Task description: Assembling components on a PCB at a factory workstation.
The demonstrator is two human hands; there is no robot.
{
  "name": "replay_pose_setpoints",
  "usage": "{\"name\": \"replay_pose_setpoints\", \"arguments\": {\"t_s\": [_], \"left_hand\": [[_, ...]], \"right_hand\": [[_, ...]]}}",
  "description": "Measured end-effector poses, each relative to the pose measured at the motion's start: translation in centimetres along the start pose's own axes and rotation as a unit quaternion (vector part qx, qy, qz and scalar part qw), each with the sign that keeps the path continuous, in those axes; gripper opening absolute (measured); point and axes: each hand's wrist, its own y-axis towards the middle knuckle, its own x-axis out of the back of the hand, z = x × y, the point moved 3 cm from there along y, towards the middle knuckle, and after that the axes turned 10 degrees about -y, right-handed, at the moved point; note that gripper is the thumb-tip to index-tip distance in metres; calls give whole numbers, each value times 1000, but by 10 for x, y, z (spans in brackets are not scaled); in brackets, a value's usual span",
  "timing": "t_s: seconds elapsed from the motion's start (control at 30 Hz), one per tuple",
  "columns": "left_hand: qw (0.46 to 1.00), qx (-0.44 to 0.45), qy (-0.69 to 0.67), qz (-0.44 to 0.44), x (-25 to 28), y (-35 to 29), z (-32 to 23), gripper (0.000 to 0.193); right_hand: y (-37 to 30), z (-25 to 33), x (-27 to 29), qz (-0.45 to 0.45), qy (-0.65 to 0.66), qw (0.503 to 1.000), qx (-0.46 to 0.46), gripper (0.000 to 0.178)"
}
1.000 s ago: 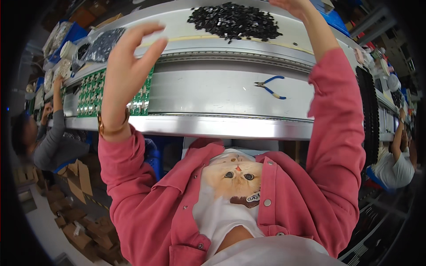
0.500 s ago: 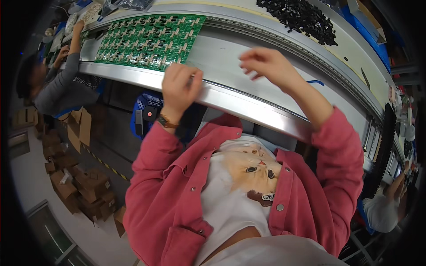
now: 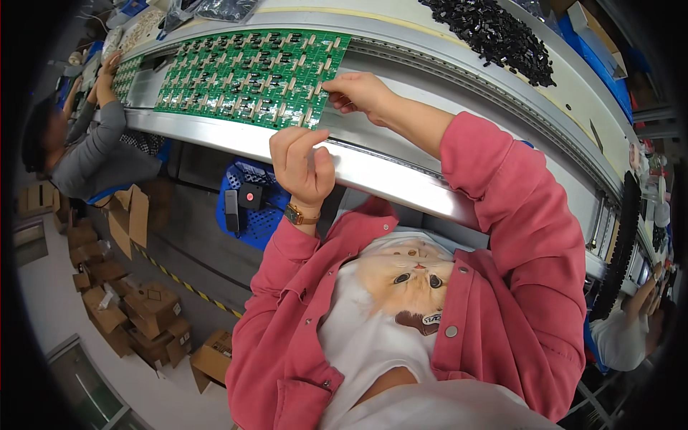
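Note:
A green circuit board panel (image 3: 251, 75), set with rows of pale and dark components, lies across the metal conveyor rails. My right hand (image 3: 358, 95) reaches over its right end, thumb and fingertips pinched at the outermost column of parts. Whatever small thing that pinch holds is hidden. Just in front of the board's near right corner, my left hand (image 3: 302, 165) is raised over the front rail (image 3: 380, 172). Its fingers curl inward with the thumb close by, and its palm is hidden. A watch (image 3: 295, 213) circles the left wrist.
Small black parts (image 3: 494, 39) are heaped on the far ledge. A blue basket (image 3: 247, 226) with dark devices stands below the rail at left. Cardboard boxes (image 3: 147, 308) sit on the floor. Another person (image 3: 107, 143) works farther left at the line.
My right hand has moved left and down from above the conveyor to the board's right end. My left hand has shifted slightly right and nearer to me, its fingers loosening a little.

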Motion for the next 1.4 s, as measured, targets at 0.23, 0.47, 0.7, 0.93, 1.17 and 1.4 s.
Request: {"name": "replay_pose_setpoints", "arguments": {"t_s": [0.23, 0.47, 0.7, 0.93, 1.17, 1.4], "left_hand": [[997, -45, -22, -54, 1, -2, 5, 25], [995, -60, -13, -75, -3, 2, 7, 30], [998, -49, 47, 5, 0, 4, 2, 25], [996, -35, 64, 42, -7, 5, -1, 21], [995, -30, 63, 65, -8, 8, -2, 21], [972, 12, 39, 233, -38, 56, -52, 21]], "right_hand": [[-15, 9, 7, -6, -20, 999, 44, 16], [-91, 21, 60, -13, -59, 995, 77, 18], [-199, -27, 153, -115, -71, 990, 40, 16], [-222, -58, 184, -136, -48, 989, 21, 16], [-217, -65, 188, -135, -31, 990, 24, 16], [-219, -70, 186, -145, -41, 989, 16, 20]]}}
